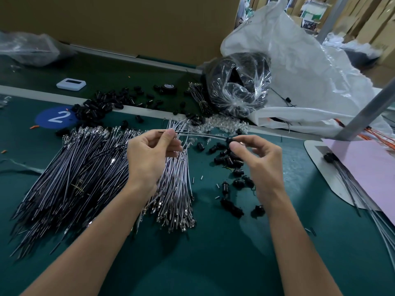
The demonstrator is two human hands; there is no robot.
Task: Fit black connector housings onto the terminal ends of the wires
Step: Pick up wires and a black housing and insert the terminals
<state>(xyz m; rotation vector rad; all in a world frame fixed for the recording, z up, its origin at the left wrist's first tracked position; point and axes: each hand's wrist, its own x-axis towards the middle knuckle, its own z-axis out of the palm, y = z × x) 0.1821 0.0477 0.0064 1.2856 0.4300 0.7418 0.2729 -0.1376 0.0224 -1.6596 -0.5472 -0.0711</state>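
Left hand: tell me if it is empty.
No, the left hand pinches a grey wire whose far end meets the black housing in the right hand.

The counter is showing deep green, and a blue disc on it is bearing a white 2. The connector housings are showing black. The wires are running grey-white in one bundle and near-black in another, with terminals glinting silver. A sheet is glowing pink beside orange leads.

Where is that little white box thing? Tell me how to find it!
Start at the big brown cardboard wall at the back. Just below, left of the scattered black housings, lies the white box. It alone is flat, white and rectangular.
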